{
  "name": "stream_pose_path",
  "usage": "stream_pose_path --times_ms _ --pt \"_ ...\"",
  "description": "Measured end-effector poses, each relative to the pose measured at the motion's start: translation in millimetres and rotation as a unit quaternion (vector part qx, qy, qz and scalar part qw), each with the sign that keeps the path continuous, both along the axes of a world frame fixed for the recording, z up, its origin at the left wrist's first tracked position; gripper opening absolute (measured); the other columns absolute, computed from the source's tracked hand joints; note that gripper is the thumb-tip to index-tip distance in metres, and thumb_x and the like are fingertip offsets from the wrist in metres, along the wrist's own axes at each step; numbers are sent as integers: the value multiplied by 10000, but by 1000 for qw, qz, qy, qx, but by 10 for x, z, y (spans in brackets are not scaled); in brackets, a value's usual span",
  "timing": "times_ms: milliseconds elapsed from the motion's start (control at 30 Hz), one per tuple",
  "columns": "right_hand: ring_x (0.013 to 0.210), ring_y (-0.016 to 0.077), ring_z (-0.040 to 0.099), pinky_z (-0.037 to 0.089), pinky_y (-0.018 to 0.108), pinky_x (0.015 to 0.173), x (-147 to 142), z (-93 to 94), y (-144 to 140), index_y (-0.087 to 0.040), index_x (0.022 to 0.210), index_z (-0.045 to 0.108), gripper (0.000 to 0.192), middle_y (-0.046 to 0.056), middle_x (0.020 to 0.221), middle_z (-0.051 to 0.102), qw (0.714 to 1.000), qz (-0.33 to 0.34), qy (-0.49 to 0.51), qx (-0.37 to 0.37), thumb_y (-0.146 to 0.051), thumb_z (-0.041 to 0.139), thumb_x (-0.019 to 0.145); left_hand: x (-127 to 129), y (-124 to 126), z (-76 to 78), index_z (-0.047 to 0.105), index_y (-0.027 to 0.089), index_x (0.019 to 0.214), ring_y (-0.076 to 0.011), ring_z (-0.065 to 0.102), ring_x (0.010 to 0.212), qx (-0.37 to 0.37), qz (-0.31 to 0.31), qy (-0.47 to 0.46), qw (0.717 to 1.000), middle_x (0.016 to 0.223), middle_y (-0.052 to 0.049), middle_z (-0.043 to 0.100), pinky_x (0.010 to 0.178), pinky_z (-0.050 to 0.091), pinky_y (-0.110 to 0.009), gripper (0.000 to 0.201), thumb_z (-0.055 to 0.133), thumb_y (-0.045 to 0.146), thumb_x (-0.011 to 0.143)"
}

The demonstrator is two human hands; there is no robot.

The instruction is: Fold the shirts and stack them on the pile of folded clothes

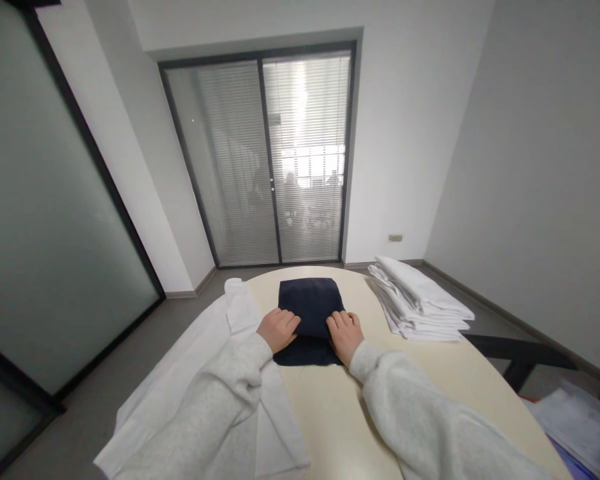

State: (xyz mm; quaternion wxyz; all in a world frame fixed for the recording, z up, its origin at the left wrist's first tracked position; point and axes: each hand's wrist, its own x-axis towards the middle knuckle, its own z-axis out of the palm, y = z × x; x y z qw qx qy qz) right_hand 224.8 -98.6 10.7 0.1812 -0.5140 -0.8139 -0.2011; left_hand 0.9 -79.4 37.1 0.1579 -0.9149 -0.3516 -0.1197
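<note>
Both my arms reach forward across the table (330, 413), sleeves grey. My left hand (279, 329) and right hand (345, 335) lie palm-down, fingers loosely curled, pressing the near left and right edges of the dark cloth (309, 303), folded at the table's middle. White stack (417, 300) far right; white sheet (230, 373) left.

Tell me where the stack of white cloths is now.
In the head view the stack of white cloths lies on the table's far right part, right of the dark folded cloth under both hands.
</note>
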Motion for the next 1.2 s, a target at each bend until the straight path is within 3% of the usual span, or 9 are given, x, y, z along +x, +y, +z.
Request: stream_pose_path --times_ms 167,300,400,533,767,933,1033,1200 --pt "944 249 395 211 412 899 56 53 -71 -162 943 539 326 99 971 527 999 9 37 18 -120 540 619 12 -55 90 544 165 950 -247 500 885 5 -36 28 999 906 -108 555 763 375 -384 239 402 331 852" --pt "920 255 389 216 414 883 89 70 -95 -171 914 541 315 95 938 516 999 19 43 19 -176 551 600 102 -155 233 507 198 982 -226 528 905 -57 -17 7 998 944 -73 565 772 393 -339 248 466 382 822" --pt "892 258 387 248 396 825 101 51 -77 -168 909 539 323 100 912 505 999 26 29 -3 -206 555 589 199 -240 254 480 217 993 -236 563 864 -127 36 21 991 932 -55 573 716 420 -321 464 583 555 693" --pt "866 256 387 267 368 753 137 90 -59 -153 899 533 326 110 905 505 998 48 -6 -33 -201 554 577 295 -297 132 465 196 995 -272 590 822 -176 78 35 981 943 -76 570 655 437 -329 734 630 713 500" --pt "835 249 396 262 368 717 94 279 -175 -160 878 531 231 110 875 502 998 52 -39 -11 -151 519 647 246 -210 -6 452 220 1006 -244 610 847 -201 111 7 973 946 -53 583 627 426 -278 545 660 547 624" --pt "852 242 414 295 348 722 17 173 -285 -175 934 520 257 99 915 499 997 37 -9 -68 -238 551 687 133 -125 73 495 236 964 -233 602 827 -232 83 7 969 926 -26 588 612 413 -265 556 668 596 577" --pt "862 233 431 321 338 734 17 104 -319 -181 960 528 247 97 936 506 994 34 30 -96 -342 497 775 74 -78 152 525 246 930 -202 586 837 -244 63 -18 968 921 -5 583 632 406 -247 474 629 598 630" --pt "1012 277 416 337 373 789 4 -20 -316 -217 1188 472 521 121 1124 495 992 29 83 -93 -499 527 753 77 -94 258 537 240 912 -179 560 864 -169 29 -22 985 909 -4 573 685 400 -251 271 554 471 771"
